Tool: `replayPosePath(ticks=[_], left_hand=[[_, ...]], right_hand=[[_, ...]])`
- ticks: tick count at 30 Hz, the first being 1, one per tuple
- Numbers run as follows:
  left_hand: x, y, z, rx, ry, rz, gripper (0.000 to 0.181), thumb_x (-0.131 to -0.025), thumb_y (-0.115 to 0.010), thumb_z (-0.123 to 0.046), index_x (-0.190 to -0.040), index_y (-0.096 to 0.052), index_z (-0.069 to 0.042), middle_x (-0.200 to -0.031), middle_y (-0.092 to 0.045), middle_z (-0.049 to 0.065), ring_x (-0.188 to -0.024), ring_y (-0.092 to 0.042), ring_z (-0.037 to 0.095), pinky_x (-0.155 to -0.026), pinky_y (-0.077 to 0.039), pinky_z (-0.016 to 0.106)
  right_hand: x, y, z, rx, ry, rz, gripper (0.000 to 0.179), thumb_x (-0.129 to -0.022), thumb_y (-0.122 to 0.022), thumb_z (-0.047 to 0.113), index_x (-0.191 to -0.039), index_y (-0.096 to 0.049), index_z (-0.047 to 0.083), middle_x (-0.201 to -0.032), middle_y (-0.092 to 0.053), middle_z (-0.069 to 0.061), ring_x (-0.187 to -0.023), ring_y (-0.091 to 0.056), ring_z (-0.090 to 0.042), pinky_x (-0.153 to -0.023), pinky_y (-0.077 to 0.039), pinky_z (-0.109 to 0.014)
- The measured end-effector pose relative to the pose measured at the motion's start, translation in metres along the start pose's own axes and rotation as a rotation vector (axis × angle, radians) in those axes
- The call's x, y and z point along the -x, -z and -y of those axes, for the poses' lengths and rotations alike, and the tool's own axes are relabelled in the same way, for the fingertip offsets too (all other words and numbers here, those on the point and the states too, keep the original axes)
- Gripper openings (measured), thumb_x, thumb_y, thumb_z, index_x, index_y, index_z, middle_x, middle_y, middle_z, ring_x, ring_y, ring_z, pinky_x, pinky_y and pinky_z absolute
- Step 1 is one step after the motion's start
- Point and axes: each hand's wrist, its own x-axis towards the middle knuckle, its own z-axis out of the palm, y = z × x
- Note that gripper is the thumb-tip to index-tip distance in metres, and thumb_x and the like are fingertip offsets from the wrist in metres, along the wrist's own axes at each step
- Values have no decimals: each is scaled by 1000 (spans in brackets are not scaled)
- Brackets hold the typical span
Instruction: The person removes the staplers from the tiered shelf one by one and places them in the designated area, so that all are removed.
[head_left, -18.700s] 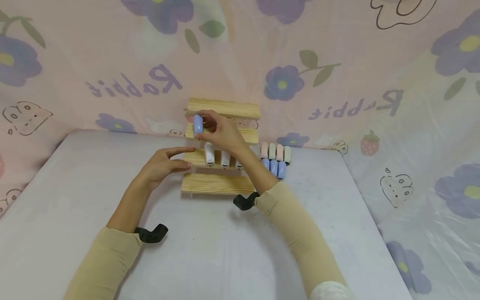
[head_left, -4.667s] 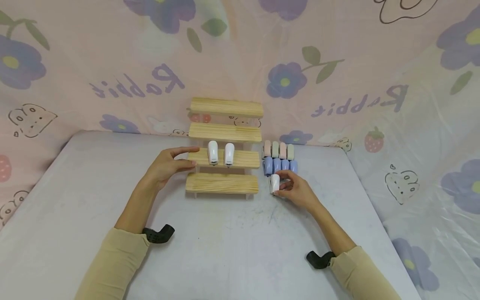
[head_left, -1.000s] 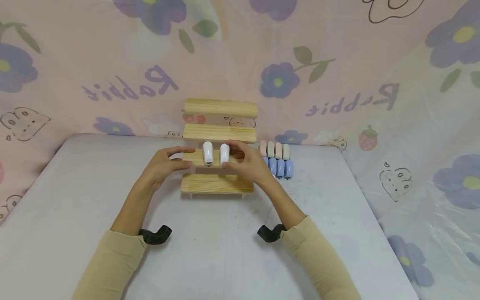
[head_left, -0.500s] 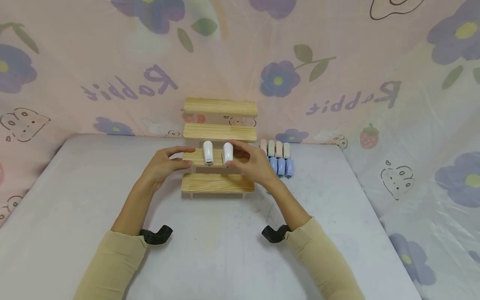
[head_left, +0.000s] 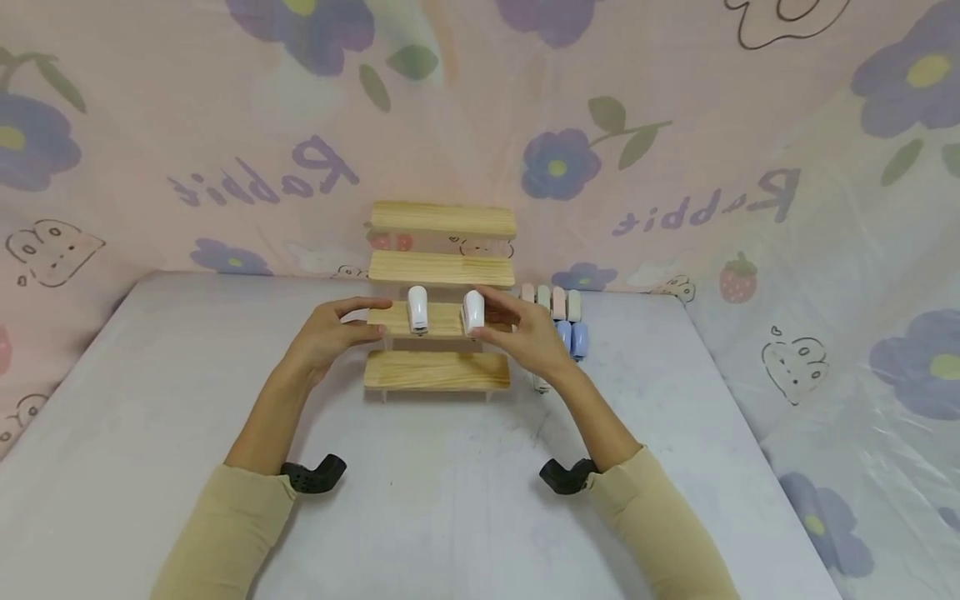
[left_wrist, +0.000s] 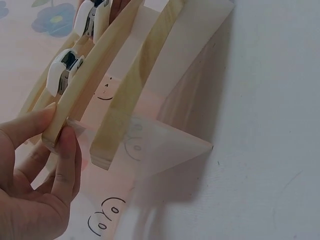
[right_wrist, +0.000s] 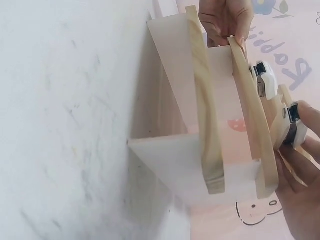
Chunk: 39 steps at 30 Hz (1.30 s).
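Note:
A four-step wooden display rack (head_left: 438, 367) with clear supports stands on the table. My left hand (head_left: 322, 337) pinches the left end of its second board from the bottom, thumb and fingers on the wood in the left wrist view. On that board sits a white mini stapler (head_left: 417, 310). Toward the board's right end, my right hand (head_left: 534, 337) holds another white mini stapler (head_left: 473, 313) between thumb and fingers. The right wrist view shows this held stapler (right_wrist: 295, 130) at the board, its metal parts visible; whether it rests on the wood I cannot tell.
Right of the rack stand pink and green mini staplers (head_left: 558, 303) in a back row, with blue ones (head_left: 580, 342) before them, partly hidden by my right hand. A white one (head_left: 542, 385) shows behind my wrist. A printed curtain (head_left: 675, 125) hangs behind the table.
Over the last second my right hand slid rightward with the white stapler, away from the other. Earlier, it held a blue stapler, then a white one by the table group. My left hand stayed put.

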Motion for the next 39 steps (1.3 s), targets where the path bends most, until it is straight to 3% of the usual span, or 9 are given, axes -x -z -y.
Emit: replayPosePath(ticks=[7,11,18,24,29,34,39], left_hand=[[0,0,-2,8,7,1,55,-87,-79,-18,-138,-59,-9,-160,-27,11,-132,-47,32,-116,-25,50],[2,-1,-3,13,10,-2,54,-87,-78,-17,-138,-60,-9,-161,-24,10,-134,-44,32,-116,-24,50],[2,-1,-1,18,10,-3,54,-88,-78,-16,-138,-59,-9,-163,-19,10,-138,-39,33,-116,-25,49],[1,0,-2,19,8,-4,54,-88,-77,-14,-138,-59,-8,-161,-23,12,-133,-46,32,-117,-25,48],[0,0,-2,21,3,-3,54,-88,-77,-14,-138,-59,-8,-158,-29,13,-124,-53,32,-115,-29,47],[1,0,-1,32,-7,2,54,-89,-76,-13,-139,-58,-8,-160,-26,12,-126,-52,32,-115,-29,46],[1,0,-1,27,2,-6,53,-89,-76,-12,-139,-58,-8,-158,-30,13,-123,-54,31,-115,-29,47]], right_hand=[[10,9,21,-2,-7,11,60,-87,-74,0,-142,-50,-3,-133,-59,-21,-112,-63,-36,-97,-49,-49],[17,16,26,-4,-22,11,60,-87,-73,-2,-142,-50,-4,-132,-60,-22,-113,-62,-36,-96,-50,-47],[26,24,17,-4,-67,-1,60,-90,-71,-1,-145,-47,-3,-130,-60,-22,-118,-59,-36,-97,-50,-29],[33,31,21,22,-93,-17,59,-90,-71,-1,-144,-47,-3,-129,-60,-24,-116,-59,-39,-95,-51,-41],[38,38,7,22,-109,-35,61,-90,-70,-2,-145,-46,-2,-133,-57,-24,-119,-58,-40,-96,-51,-38],[43,45,-17,0,-107,-39,63,-89,-71,-4,-147,-45,0,-134,-56,-23,-119,-57,-40,-97,-49,-39],[54,54,-25,1,-111,-44,64,-90,-72,3,-148,-47,7,-136,-57,-19,-121,-57,-34,-98,-49,-34]])
